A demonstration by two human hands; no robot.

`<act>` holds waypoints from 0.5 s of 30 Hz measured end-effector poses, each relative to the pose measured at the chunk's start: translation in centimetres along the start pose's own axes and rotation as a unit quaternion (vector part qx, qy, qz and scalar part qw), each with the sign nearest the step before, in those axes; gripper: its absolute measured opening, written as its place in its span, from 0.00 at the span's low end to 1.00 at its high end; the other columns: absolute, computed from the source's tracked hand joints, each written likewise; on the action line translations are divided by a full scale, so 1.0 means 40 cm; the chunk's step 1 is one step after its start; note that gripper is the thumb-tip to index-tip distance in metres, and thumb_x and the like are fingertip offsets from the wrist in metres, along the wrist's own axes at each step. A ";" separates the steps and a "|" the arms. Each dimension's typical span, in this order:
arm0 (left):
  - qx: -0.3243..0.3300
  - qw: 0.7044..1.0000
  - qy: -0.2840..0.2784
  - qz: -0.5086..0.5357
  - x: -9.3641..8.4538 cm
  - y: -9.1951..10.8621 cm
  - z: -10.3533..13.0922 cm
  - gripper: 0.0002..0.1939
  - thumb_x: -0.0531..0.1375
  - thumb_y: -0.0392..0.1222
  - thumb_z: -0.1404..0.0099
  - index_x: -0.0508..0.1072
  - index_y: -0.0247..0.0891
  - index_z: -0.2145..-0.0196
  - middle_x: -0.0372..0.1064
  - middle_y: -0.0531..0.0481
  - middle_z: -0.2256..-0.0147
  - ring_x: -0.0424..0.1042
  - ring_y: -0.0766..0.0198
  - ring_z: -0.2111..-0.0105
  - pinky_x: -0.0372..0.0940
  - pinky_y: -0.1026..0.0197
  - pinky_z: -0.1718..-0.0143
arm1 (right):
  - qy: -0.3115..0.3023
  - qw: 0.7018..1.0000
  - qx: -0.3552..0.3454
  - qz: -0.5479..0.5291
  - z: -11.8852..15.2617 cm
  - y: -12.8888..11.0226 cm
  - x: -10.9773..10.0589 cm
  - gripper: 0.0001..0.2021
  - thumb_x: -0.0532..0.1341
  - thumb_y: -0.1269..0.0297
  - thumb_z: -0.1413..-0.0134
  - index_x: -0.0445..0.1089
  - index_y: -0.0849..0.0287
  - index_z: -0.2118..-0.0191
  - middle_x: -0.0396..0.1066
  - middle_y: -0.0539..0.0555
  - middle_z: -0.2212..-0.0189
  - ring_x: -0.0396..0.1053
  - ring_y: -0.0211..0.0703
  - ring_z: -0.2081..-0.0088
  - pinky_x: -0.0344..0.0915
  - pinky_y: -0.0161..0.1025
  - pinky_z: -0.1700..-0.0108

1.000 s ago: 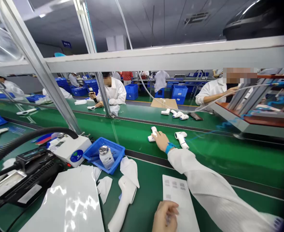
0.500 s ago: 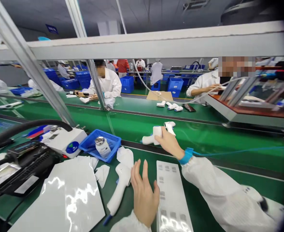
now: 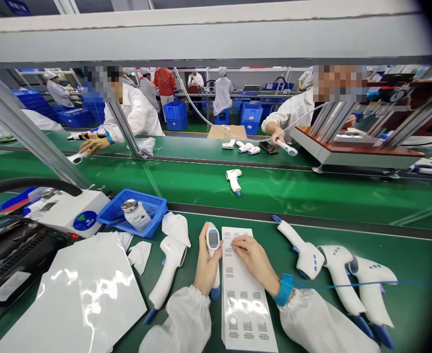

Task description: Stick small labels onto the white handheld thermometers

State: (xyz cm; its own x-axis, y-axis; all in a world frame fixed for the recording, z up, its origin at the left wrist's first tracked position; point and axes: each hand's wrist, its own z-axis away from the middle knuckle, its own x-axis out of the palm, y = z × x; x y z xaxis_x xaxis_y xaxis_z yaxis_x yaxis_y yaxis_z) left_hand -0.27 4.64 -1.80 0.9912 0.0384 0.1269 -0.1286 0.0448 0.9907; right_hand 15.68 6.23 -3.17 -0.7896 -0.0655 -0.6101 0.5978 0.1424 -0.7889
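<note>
Upright in my left hand (image 3: 205,262) is a white thermometer gun (image 3: 212,238), its small grey screen turned toward me and its blue handle end showing below. Beside it lies a long white sheet of printed labels (image 3: 243,299), flat on the green bench. The fingers of my right hand (image 3: 252,256) are pinched together on a label (image 3: 229,250) near the sheet's top; how far it is lifted cannot be made out. Another thermometer gun (image 3: 166,272) lies left of my left hand. Several more, among them a thermometer gun (image 3: 302,250), lie to the right.
A blue tray (image 3: 157,218) holds a metal-capped bottle (image 3: 135,214). Glossy white sheets (image 3: 80,289) and a white device (image 3: 69,213) are at left. One thermometer gun (image 3: 233,181) lies on the green belt (image 3: 186,184). A blue wrist cord (image 3: 348,284) trails right. Co-workers sit opposite.
My right hand has come back from the belt, where it held a thermometer gun, to the label sheet. My left hand, empty and open before, now grips a thermometer gun. The view has tilted down.
</note>
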 end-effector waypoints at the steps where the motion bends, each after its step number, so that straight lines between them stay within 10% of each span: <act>1: -0.013 1.000 -0.014 0.025 0.002 -0.004 -0.009 0.35 0.56 0.38 0.36 0.47 0.49 0.36 0.59 0.45 0.42 0.68 0.59 0.47 0.60 0.53 0.43 | 0.005 1.000 -0.002 0.003 0.002 0.000 0.007 0.10 0.56 0.65 0.42 0.76 0.55 0.63 0.74 0.55 0.59 0.69 0.49 0.55 0.64 0.48 0.50; 15: -0.017 0.999 -0.044 0.024 0.005 -0.027 -0.036 0.35 0.55 0.34 0.37 0.48 0.48 0.36 0.50 0.48 0.36 0.65 0.58 0.44 0.55 0.53 0.40 | -0.038 0.998 -0.002 -0.054 -0.016 -0.051 0.017 0.05 0.60 0.70 0.53 0.69 0.57 0.76 0.73 0.52 0.67 0.69 0.47 0.60 0.62 0.46 0.52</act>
State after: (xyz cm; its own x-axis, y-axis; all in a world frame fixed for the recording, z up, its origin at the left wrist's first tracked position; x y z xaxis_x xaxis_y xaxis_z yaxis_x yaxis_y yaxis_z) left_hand 0.04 6.05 -2.92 0.9826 -0.0462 0.1797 -0.1758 0.0780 0.9813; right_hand 13.85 6.54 -1.93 -0.8366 -0.1559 -0.5252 0.5089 0.1341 -0.8503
